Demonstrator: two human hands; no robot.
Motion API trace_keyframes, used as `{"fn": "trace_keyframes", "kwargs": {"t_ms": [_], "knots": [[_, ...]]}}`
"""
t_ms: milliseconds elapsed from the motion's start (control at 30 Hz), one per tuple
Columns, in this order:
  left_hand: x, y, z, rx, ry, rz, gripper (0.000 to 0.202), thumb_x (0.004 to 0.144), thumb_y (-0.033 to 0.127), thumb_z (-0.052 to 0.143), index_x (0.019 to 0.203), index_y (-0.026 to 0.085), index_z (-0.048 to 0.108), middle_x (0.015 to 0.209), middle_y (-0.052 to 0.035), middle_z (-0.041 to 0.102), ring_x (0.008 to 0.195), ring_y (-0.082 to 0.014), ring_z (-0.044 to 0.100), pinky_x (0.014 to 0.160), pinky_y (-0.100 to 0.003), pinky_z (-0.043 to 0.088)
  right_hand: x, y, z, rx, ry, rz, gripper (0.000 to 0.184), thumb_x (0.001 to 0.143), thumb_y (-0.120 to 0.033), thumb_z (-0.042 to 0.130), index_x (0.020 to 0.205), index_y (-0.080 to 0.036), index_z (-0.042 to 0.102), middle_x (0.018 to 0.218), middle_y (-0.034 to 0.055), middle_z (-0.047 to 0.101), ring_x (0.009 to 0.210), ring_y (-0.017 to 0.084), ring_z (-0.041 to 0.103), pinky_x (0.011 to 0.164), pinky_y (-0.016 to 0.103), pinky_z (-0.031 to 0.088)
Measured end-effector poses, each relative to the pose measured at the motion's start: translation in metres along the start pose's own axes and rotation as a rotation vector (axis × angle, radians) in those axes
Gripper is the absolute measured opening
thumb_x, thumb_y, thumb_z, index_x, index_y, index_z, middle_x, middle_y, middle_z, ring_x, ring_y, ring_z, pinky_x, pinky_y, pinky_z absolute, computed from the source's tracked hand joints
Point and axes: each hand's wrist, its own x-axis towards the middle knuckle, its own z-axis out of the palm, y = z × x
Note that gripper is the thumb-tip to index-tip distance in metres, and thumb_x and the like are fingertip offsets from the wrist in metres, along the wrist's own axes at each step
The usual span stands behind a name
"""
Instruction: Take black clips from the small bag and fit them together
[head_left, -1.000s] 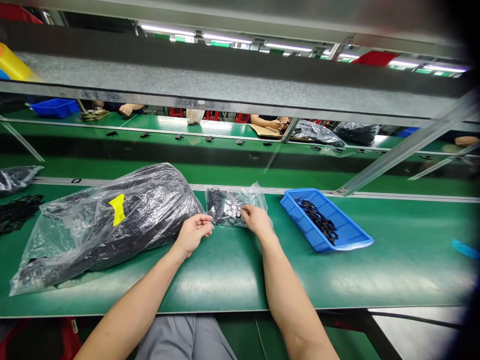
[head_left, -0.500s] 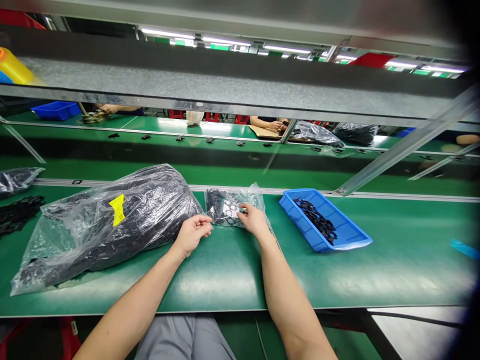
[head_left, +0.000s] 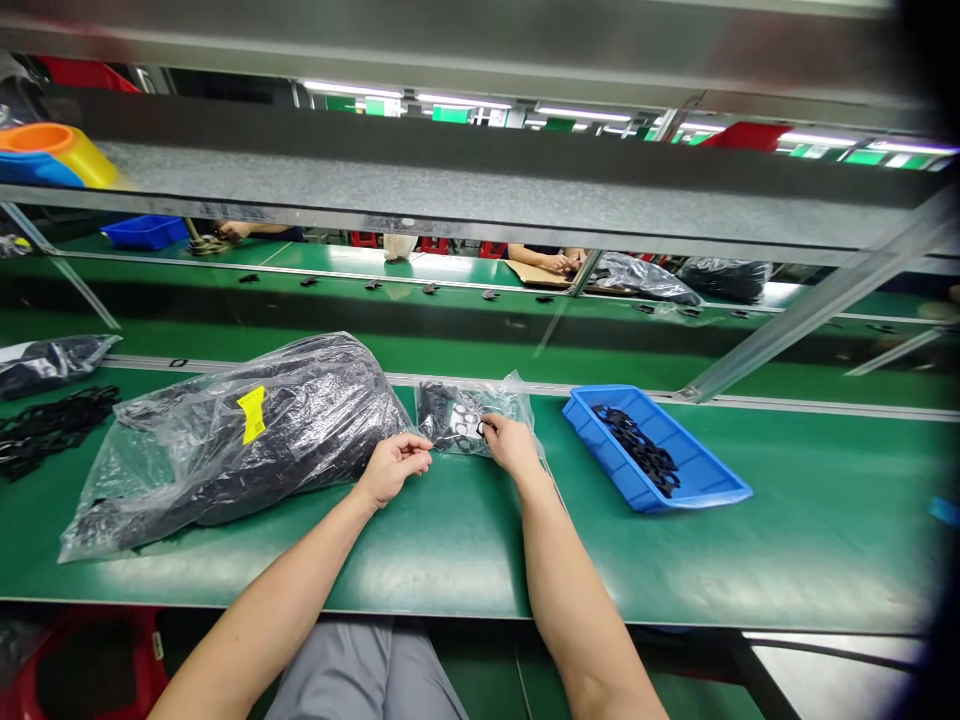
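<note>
A small clear plastic bag [head_left: 517,402] lies on the green bench, with small black rings in or on it around a white patch [head_left: 463,422]. My right hand [head_left: 511,442] is over its right part, thumb and forefinger pinched on a small black ring [head_left: 481,428]. At the bag's lower left corner is my left hand [head_left: 395,468], its fingers curled and the tips close together; whatever they pinch is too small to make out. Just left of that hand rests a large clear bag [head_left: 255,465] full of black parts, with a yellow label [head_left: 253,414].
To the right stands a blue tray [head_left: 694,478] holding black parts. Loose black parts [head_left: 56,425] and another bag [head_left: 56,362] lie at far left. A metal rail crosses behind, with a slanted strut [head_left: 787,320]. Beyond, small parts line another bench where co-workers' hands [head_left: 562,262] work.
The view has shifted slightly, moving the surroundings right. Both hands stay at the small bag; a dark ring now shows more clearly at my right fingertips.
</note>
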Motion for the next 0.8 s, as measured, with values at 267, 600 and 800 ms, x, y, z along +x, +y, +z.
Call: {"fn": "trace_keyframes", "kwargs": {"t_ms": [267, 600, 800], "knots": [[-0.007, -0.005, 0.006, -0.036, 0.113, 0.012, 0.027, 0.063, 0.026, 0.075, 0.084, 0.011, 0.068, 0.066, -0.003, 0.066, 0.057, -0.0121, 0.06, 0.055, -0.024, 0.046, 0.002, 0.007, 0.002, -0.045, -0.095, -0.101, 0.035, 0.088, -0.019, 0.043, 0.115, -0.021, 0.066, 0.113, 0.0083, 0.069, 0.101, 0.023, 0.065, 0.088, 0.03, 0.046], [-0.098, 0.012, -0.031, -0.063, 0.219, -0.004, 0.028, 0.064, 0.028, 0.076, 0.085, 0.011, 0.068, 0.068, -0.0051, 0.068, 0.059, -0.013, 0.062, 0.057, -0.025, 0.049, 0.015, 0.02, 0.015, -0.021, -0.07, -0.034, 0.025, 0.078, -0.028, 0.06, 0.097, -0.018, 0.072, 0.089, 0.0103, 0.074, 0.083, 0.027, 0.067, 0.074, 0.034, 0.047], [-0.142, 0.054, -0.12, 0.215, 0.603, 0.277, 0.021, 0.07, 0.029, 0.07, 0.084, 0.013, 0.068, 0.065, -0.0038, 0.067, 0.058, -0.0139, 0.062, 0.058, -0.026, 0.05, 0.02, 0.026, 0.02, 0.09, 0.033, -0.098, 0.02, 0.076, -0.034, 0.061, 0.077, -0.019, 0.075, 0.072, 0.0115, 0.071, 0.067, 0.025, 0.064, 0.063, 0.034, 0.044]]}}
